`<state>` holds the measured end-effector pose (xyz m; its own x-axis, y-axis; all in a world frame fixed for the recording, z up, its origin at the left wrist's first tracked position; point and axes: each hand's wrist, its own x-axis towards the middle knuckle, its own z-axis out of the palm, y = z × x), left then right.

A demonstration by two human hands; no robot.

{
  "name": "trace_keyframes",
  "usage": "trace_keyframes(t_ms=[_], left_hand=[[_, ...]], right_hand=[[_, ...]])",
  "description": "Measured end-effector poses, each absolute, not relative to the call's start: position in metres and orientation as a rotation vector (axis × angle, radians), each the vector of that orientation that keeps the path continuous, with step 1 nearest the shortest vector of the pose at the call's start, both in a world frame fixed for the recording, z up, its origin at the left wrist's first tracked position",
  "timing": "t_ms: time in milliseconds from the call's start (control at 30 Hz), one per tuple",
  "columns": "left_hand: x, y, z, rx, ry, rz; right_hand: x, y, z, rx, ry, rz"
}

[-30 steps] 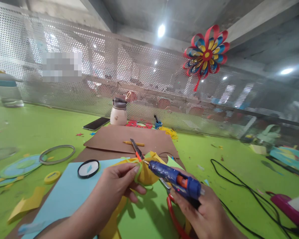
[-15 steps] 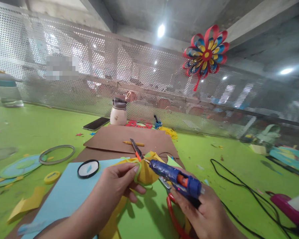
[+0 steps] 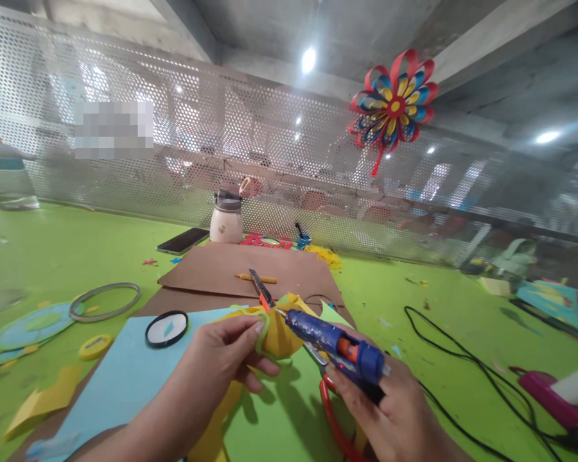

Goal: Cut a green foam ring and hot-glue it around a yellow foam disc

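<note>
Between thumb and fingers my left hand (image 3: 231, 350) pinches a yellow paper piece (image 3: 282, 337) edged with a light green strip. My right hand (image 3: 390, 398) is wrapped round a blue hot glue gun (image 3: 334, 343), whose red light shows. The gun's nozzle points left and is right at the upper part of the yellow paper; I cannot tell whether it touches. Under the gun lie scissors with red handles (image 3: 334, 423), partly hidden by my right hand. Beneath both hands are green paper (image 3: 270, 427) and light blue paper (image 3: 110, 378).
A utility knife (image 3: 260, 287) and an ochre pencil-like stick (image 3: 264, 280) lie on brown card (image 3: 289, 266). A lidded jar (image 3: 226, 221), a phone (image 3: 183, 240) and a mesh screen (image 3: 270, 154) stand behind. Black cable (image 3: 462, 350) loops on the right. Rings and paper scraps lie left.
The whole view has shifted slightly, so things sit a little further left. Both hands keep their hold, and the glue gun's nozzle stays at the yellow paper.
</note>
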<state>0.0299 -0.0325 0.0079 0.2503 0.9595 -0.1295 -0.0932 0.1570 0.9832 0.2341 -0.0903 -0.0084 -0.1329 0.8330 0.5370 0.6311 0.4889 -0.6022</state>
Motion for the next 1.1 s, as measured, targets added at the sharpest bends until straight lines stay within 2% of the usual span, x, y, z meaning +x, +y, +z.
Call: trace_keyframes(t_ms=[1100], left_hand=[[0.0276,-0.0311,0.0070,1.134,1.048,0.977]], right_hand=[[0.2377,-0.0899,-0.0069,-1.268,-1.736,0.264]])
